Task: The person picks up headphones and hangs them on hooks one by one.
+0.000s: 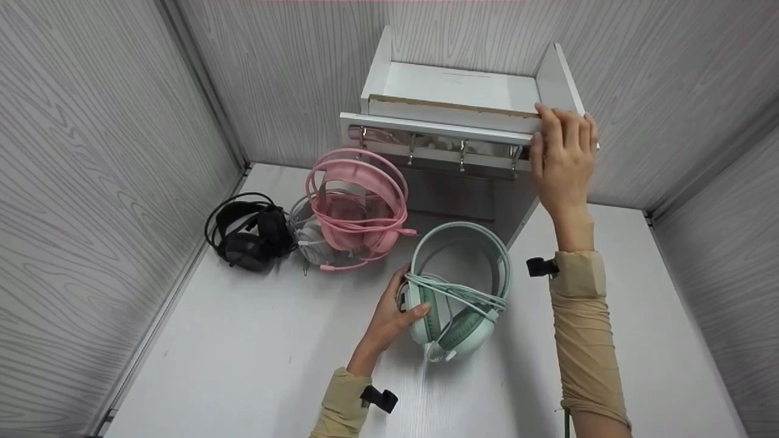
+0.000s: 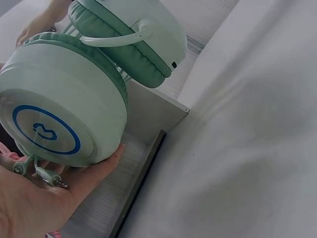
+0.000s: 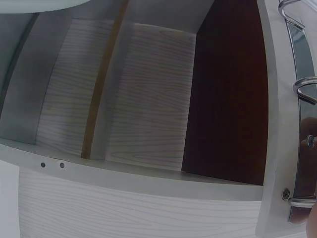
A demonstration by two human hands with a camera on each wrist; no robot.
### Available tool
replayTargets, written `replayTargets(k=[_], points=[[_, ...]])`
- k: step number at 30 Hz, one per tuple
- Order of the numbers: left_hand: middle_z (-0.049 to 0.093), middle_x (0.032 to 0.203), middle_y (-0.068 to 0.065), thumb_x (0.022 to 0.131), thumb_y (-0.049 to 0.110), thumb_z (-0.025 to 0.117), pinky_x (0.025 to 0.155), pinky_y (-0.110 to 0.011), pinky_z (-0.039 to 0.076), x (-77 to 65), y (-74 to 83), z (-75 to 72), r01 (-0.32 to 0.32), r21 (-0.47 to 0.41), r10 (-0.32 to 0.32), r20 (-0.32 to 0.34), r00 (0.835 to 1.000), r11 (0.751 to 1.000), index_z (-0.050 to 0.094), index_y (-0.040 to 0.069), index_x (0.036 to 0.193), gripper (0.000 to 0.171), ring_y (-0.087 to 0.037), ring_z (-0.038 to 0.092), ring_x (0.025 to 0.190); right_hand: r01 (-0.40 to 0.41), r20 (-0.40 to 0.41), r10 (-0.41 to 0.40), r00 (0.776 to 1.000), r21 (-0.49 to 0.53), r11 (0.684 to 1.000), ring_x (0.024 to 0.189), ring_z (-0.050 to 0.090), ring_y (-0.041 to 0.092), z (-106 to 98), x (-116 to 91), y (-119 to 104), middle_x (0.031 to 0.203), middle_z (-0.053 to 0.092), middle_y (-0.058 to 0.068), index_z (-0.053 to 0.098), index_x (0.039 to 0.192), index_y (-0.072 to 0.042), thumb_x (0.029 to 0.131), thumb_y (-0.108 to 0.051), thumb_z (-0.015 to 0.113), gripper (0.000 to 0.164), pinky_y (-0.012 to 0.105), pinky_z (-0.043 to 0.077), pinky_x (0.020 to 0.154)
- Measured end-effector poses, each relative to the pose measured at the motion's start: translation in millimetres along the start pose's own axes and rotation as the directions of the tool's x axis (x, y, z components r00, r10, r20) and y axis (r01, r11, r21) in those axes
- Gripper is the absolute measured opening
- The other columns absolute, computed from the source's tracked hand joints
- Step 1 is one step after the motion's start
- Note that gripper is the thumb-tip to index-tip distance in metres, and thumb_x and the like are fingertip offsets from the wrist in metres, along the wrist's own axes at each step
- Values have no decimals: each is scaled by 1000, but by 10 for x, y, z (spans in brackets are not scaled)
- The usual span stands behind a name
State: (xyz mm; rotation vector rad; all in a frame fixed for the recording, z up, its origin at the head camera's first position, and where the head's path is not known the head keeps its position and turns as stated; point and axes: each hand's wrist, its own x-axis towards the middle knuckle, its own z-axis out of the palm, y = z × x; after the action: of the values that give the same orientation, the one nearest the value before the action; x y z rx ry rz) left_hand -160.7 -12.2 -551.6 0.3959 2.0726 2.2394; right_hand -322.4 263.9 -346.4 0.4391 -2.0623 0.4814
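Note:
My left hand [image 1: 389, 316] holds mint-green headphones [image 1: 461, 228] by the left ear cup, raised in front of the white rack, with the headband upward and the cable wound across the middle. In the left wrist view, the palm and fingers support an ear cup [image 2: 54, 109] with a blue logo; two audio plugs [image 2: 49, 176] dangle beside the palm. My right hand [image 1: 566, 158] grips the right end of the white rack [image 1: 444, 125], fingers over the top and thumb at the front. Below the rack's front edge, several metal hooks [image 1: 464, 155] stick out.
Pink headphones [image 1: 359, 176] with a wound cable are left of the mint pair, overlapping the leftmost hook in view. Grey-white headphones [image 1: 313, 243] and a black headset [image 1: 249, 243] lie on the white table [image 1: 231, 340]. Wood-grain panels [image 1: 109, 152] enclose the sides and back.

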Motion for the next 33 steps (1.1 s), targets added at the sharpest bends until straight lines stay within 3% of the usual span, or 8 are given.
replayTargets(k=[9,23,28,33], points=[[36,159,-14,81,47,77,113,-67,26,-13,90,-27,-90,15,90,-9,996,996,25,8,160,103,-34,29,148,0,18,1,1000,-17,1000,125,48,33,-20,-9,-2,129,58,14,57,142,-16,107,-26,44,38,46,17,122],[30,163,-14,79,43,77,114,-65,26,-41,277,-138,-120,37,123,-75,990,992,24,14,162,103,-34,26,151,2,10,-2,1000,-9,1000,124,48,33,-11,-3,-1,128,58,14,58,141,-16,107,-26,45,38,47,18,121],[31,161,-12,77,42,78,112,-65,31,-34,352,-186,-140,47,145,-111,983,989,25,18,162,102,-32,30,148,9,4,-8,1000,-5,1000,124,49,34,-9,-4,7,128,58,14,58,141,-16,107,-25,46,37,47,18,121],[30,161,-16,77,41,77,115,-65,23,-23,431,-251,-204,36,208,-143,968,978,26,15,161,101,-31,29,149,9,3,-9,1000,-1,1000,124,49,34,-6,-3,8,128,59,14,59,140,-16,106,-25,46,37,47,18,121]])
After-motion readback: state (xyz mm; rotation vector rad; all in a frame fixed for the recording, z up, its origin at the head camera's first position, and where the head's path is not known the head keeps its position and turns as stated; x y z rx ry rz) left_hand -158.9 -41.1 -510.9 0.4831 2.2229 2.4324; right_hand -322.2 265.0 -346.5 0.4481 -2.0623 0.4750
